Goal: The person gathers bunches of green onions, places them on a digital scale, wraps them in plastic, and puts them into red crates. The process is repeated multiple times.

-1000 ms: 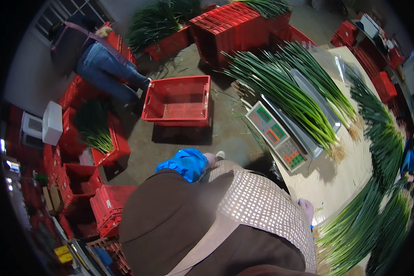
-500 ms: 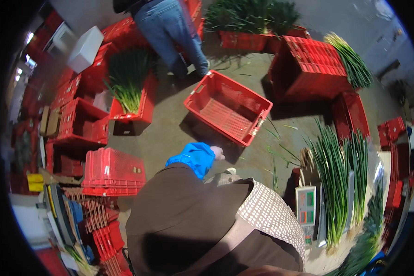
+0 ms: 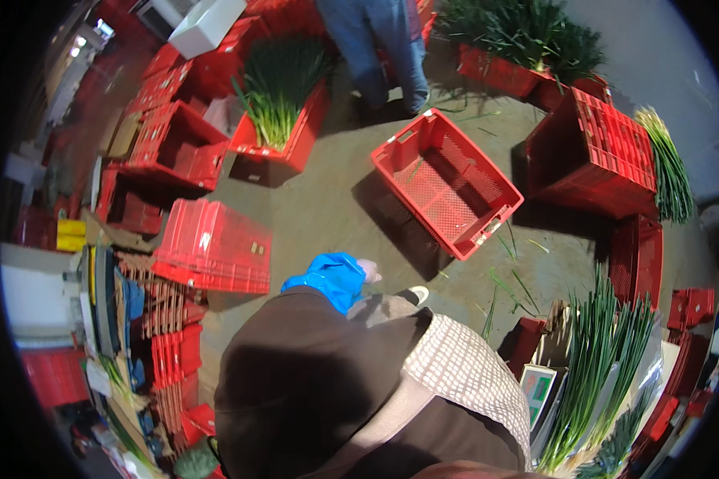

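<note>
My left hand, in a blue sleeve cover, hangs low in front of my body, apart from everything around it. Its fingers are too small and foreshortened to make out clearly, and no object shows in it. My right hand is out of sight. Ahead and slightly right, a red plastic crate with perforated sides stands on the floor, a green scrap inside. It is the nearest thing to my hand, with a gap between them. My shoe tip shows below the crate, beneath my patterned apron.
Stacked red crates stand at left; another crate holds leafy green stalks. A person in jeans stands ahead. At right are a crate stack, a scale and long green onions. Leaf scraps litter the floor.
The scene has shifted rightward and turned a little in my view. The crate now sits farther right of my left hand. More of my shoe shows.
</note>
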{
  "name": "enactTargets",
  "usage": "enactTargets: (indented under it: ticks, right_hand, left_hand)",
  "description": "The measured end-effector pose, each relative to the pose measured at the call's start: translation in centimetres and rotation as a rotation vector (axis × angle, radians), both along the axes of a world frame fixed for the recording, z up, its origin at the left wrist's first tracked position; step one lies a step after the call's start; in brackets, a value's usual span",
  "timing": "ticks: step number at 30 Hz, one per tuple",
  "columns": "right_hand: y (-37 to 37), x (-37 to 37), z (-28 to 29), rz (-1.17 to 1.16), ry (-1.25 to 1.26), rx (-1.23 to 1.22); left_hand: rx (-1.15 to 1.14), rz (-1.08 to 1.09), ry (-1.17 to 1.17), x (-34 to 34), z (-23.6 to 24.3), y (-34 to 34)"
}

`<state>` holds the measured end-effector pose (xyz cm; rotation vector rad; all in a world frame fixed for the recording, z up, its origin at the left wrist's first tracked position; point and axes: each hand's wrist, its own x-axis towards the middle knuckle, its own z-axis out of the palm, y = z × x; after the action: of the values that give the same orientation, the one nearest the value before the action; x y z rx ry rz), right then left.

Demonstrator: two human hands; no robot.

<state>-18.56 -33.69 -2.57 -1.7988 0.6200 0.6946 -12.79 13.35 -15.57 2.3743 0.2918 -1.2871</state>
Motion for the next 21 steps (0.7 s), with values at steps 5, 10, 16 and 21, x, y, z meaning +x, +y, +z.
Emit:
enactTargets:
  ticks: [5, 10, 16, 21]
  right_hand:
    - [2.3, 2.8, -1.1, 0.13, 0.033, 0.052]
    - [6.4, 6.1, -4.9, 0.066, 0.103, 0.279]
    - [16.5, 13.4, -12.8, 0.111, 0.204, 0.17]
    - [31.6, 21.1, -10.7, 0.546, 0.082, 0.134]
  left_hand:
    - [-0.181, 0.194, -0.085, -4.0, 3.1, -0.6]
    - [-0.098, 0.369, -0.08, -8.3, 3.1, 5.8]
    - [-0.105, 0.456, -0.14, -15.1, -4.3, 16.9]
    - [-0.143, 0.475, -0.146, -18.3, -14.3, 30.7]
